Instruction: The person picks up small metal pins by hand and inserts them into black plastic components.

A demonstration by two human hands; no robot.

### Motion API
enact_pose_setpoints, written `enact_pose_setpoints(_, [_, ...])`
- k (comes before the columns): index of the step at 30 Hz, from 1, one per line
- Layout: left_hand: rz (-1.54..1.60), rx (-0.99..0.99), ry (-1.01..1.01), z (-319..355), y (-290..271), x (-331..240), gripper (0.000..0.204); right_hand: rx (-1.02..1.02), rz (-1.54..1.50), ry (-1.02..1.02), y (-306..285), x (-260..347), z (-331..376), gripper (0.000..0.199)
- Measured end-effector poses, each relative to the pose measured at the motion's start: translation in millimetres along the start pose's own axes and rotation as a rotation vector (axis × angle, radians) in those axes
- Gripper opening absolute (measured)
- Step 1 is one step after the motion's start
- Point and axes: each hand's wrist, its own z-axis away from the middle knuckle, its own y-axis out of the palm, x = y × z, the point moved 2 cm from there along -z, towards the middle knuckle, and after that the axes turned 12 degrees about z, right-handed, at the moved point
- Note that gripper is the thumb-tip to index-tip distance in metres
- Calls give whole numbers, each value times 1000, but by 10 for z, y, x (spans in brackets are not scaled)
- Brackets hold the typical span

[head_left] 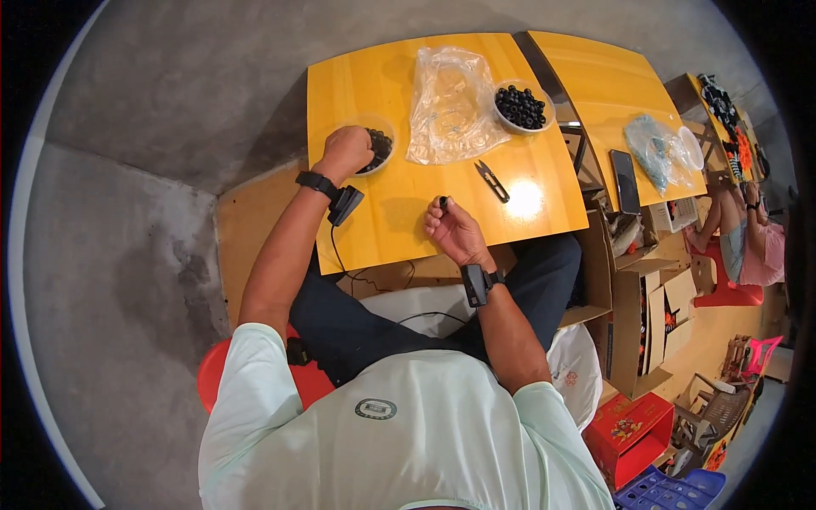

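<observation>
One wide fisheye view sits on the person's head, looking steeply down over chest and forearms onto the yellow surface (408,221) close in front, with concrete floor (127,280) curving toward the rim.

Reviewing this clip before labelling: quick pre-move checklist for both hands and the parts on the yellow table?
1. Left hand in the near bowl of black parts: ok, closed over it.
2. Right hand holds a small black piece at the fingertips: ok.
3. What the left hand has picked up: cannot tell, hidden.
4. Far bowl stocked with black parts: ok.
5. Snips lying free on the table: ok.
6. Plastic bag apart from both hands: ok.
</observation>
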Motion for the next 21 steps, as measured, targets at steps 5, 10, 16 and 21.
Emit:
enact_pose_setpoints(5, [-127,-51,-59,-83,104,60,11,-4,-28,-1,42,9,-1,24])
enact_pose_setpoints(10, [-69,33,-99,-111,58,76,13,0,-27,6,49,17,9,24])
enact_pose_setpoints(16, [231,-125,-41,166,-79,-112,20,50,-62,-3,-23,2,-9,25])
enact_pose_setpoints(21, [320,-156,177,445,357,-578,16,48,-85,2,-10,-6,-26,25])
